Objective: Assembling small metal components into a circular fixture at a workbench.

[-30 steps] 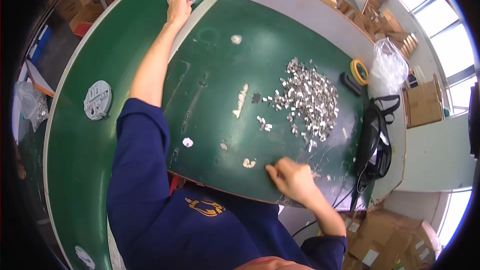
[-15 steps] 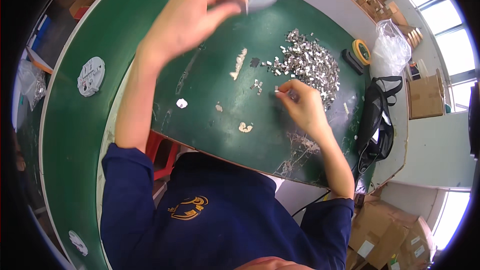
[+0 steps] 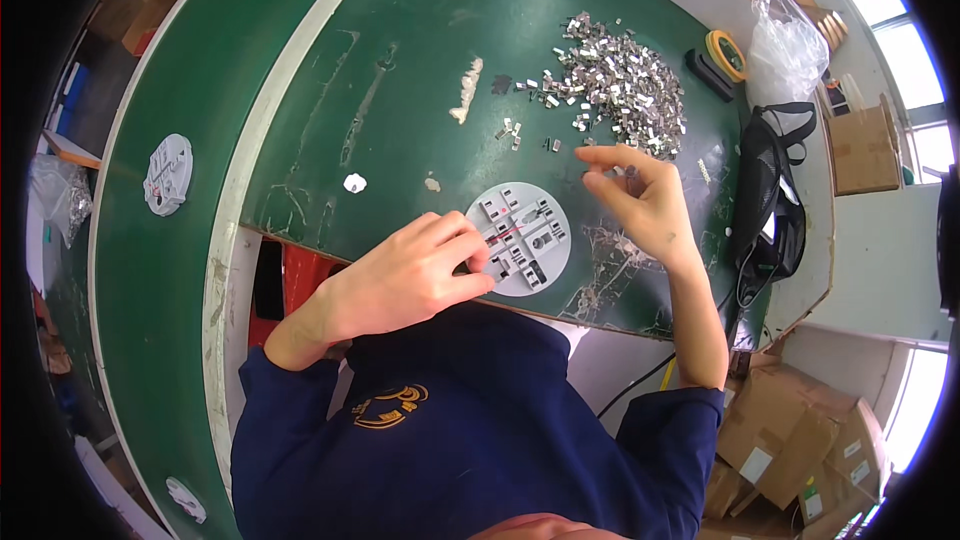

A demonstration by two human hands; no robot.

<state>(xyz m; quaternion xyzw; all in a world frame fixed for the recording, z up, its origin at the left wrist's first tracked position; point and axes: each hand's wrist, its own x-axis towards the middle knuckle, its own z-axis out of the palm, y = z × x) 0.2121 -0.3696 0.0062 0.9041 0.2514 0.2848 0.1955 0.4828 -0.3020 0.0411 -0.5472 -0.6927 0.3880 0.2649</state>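
Observation:
A round grey plastic plate (image 3: 548, 265) with raised slots, dark metal pieces and a red wire lies face up near the table's front edge. My left hand (image 3: 420, 270) grips its left rim, fingers bent and thumb at the lower side. To the right of the plate, above the table, my right hand (image 3: 645, 202) is curled with thumb and forefinger close together. Something small and greyish shows among its fingers, too small to name. Just beyond those fingertips lie a loose metal clip (image 3: 556, 145) and a few more clips (image 3: 511, 130). A large heap of small metal clips (image 3: 625, 85) spreads farther off.
Tape roll (image 3: 725, 55), black stapler-like object (image 3: 708, 76), clear plastic bag (image 3: 785, 45) and black mesh bag (image 3: 765, 205) line the right side. Another grey plate (image 3: 170, 175) sits on the green surface at left. Cardboard boxes (image 3: 790, 430) stand at lower right.
My left hand has brought the grey plate from the far side down to the near table edge. My right hand has drawn back slightly from the loose clips. The view has shifted a little.

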